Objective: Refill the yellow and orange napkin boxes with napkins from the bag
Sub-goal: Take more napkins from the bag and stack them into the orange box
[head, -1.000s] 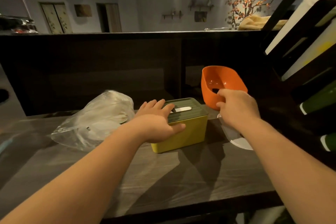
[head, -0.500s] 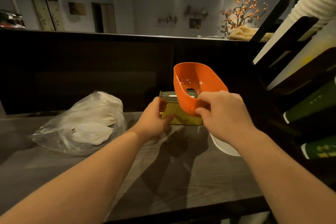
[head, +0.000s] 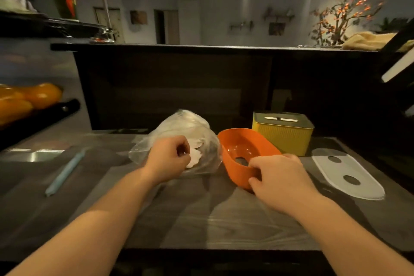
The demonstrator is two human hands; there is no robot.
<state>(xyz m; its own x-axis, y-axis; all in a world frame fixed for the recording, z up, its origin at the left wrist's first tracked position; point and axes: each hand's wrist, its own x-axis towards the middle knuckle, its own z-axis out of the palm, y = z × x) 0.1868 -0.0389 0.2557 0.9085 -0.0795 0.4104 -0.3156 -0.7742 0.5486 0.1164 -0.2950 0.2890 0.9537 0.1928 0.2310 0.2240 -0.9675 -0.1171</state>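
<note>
The orange napkin box (head: pixel 239 152) rests open side up on the dark wooden counter, tilted toward me. My right hand (head: pixel 276 180) grips its near rim. Behind it, at the back, stands the yellow napkin box (head: pixel 283 135) with its lid on and a white slot in the top. Left of the orange box lies the clear plastic bag (head: pixel 188 132) with white napkins inside. My left hand (head: pixel 168 159) is at the bag's near side with curled fingers, pinching the bag by a white napkin (head: pixel 194 157).
A white oval lid (head: pixel 349 177) with two holes lies flat at the right. A pale blue pen (head: pixel 65 172) lies on the counter at the left. Oranges (head: pixel 26 98) sit on a dark shelf at far left. A dark partition rises behind the counter.
My right hand has brought the orange box down from the air onto the counter beside the bag. My left hand left the yellow box and moved to the bag. The view has shifted left.
</note>
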